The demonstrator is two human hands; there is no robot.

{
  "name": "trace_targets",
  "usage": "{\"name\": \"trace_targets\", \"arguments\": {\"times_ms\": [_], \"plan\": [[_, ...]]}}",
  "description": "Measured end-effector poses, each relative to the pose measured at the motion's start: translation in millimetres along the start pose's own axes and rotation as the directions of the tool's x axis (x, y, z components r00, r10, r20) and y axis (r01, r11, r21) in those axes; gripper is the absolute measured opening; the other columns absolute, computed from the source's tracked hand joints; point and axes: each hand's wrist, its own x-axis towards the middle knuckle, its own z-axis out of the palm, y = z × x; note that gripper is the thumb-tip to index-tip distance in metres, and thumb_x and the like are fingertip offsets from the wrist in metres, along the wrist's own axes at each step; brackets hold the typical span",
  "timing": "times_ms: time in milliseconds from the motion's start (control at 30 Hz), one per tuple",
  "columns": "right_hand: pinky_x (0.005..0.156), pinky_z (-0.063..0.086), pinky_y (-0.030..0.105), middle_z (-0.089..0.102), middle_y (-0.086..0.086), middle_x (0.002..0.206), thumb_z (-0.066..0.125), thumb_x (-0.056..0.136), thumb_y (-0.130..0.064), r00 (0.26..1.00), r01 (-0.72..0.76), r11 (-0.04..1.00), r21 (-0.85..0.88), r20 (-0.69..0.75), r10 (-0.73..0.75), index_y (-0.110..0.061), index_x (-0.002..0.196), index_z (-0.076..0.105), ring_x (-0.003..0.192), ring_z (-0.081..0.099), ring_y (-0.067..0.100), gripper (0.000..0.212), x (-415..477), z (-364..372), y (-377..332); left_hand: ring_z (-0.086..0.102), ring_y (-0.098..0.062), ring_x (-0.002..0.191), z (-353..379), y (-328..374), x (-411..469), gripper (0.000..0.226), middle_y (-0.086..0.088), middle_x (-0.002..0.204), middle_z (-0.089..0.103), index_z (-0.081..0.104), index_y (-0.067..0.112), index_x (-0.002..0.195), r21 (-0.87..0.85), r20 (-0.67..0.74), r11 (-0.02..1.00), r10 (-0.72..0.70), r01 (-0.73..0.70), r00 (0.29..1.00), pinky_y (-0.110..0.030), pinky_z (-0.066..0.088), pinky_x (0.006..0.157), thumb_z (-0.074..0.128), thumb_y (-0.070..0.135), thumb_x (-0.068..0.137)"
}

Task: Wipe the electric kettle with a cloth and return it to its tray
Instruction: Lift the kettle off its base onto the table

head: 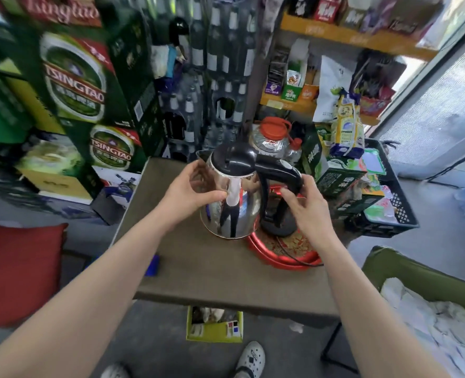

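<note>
A shiny steel electric kettle (235, 203) with a black lid and black handle is held above the brown table (198, 271), left of and partly over a round red tray (283, 253). On the tray sits the kettle's black base (279, 227) with its cord. My left hand (191, 192) cups the kettle's left side near the spout. My right hand (305, 205) grips the black handle. No cloth is in either hand; a small blue object (152, 266) lies at the table's left edge, too blurred to identify.
Green beer cartons (73, 85) and crated bottles stand behind the table. An orange-lidded jar (273, 135), a snack shelf and a black crate (389, 211) are at the right. A red cushion (18, 271) sits left, a green chair (427, 296) right, a yellow box (215, 327) under the table.
</note>
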Motion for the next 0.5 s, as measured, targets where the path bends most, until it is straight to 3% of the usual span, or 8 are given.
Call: {"name": "trace_targets", "arguments": {"times_ms": [67, 233, 500], "plan": [[0.087, 0.051, 0.037, 0.069, -0.015, 0.101, 0.063, 0.095, -0.037, 1.000, -0.005, 1.000, 0.018, -0.014, 0.005, -0.033, 0.120, 0.053, 0.094, 0.065, 0.012, 0.027, -13.4, 35.4, -23.9, 0.056, 0.000, 0.115, -42.6, -6.9, -9.8, 0.098, 0.017, 0.128, 0.055, 0.040, 0.024, 0.142, 0.025, 0.021, 1.000, 0.002, -0.002, 1.000, -0.029, 0.044, 0.105, 0.090, 0.039, 0.059], [0.094, 0.052, 0.048, 0.071, -0.006, 0.104, 0.064, 0.094, -0.037, 0.996, -0.068, 0.993, 0.093, -0.046, 0.072, -0.033, 0.117, 0.055, 0.096, 0.067, 0.019, 0.025, -38.6, 119.8, -74.1, 0.053, -0.011, 0.125, -141.4, -21.4, -21.6, 0.129, 0.009, 0.143, 0.049, 0.030, 0.025, 0.148, 0.111, 0.057, 0.994, -0.013, 0.007, 0.998, -0.040, 0.045, 0.106, 0.086, 0.068, 0.039], [0.092, 0.052, 0.043, 0.072, 0.004, 0.098, 0.065, 0.093, -0.032, 0.985, -0.130, 0.984, 0.125, -0.097, 0.143, -0.032, 0.115, 0.055, 0.094, 0.067, 0.023, 0.024, -37.2, 185.5, -107.5, 0.048, -0.012, 0.128, -209.8, -37.6, 9.3, 0.116, 0.004, 0.147, 0.045, 0.028, 0.021, 0.150, 0.167, 0.141, 0.986, -0.004, -0.020, 0.990, -0.042, 0.042, 0.108, 0.089, 0.048, 0.055]]}}
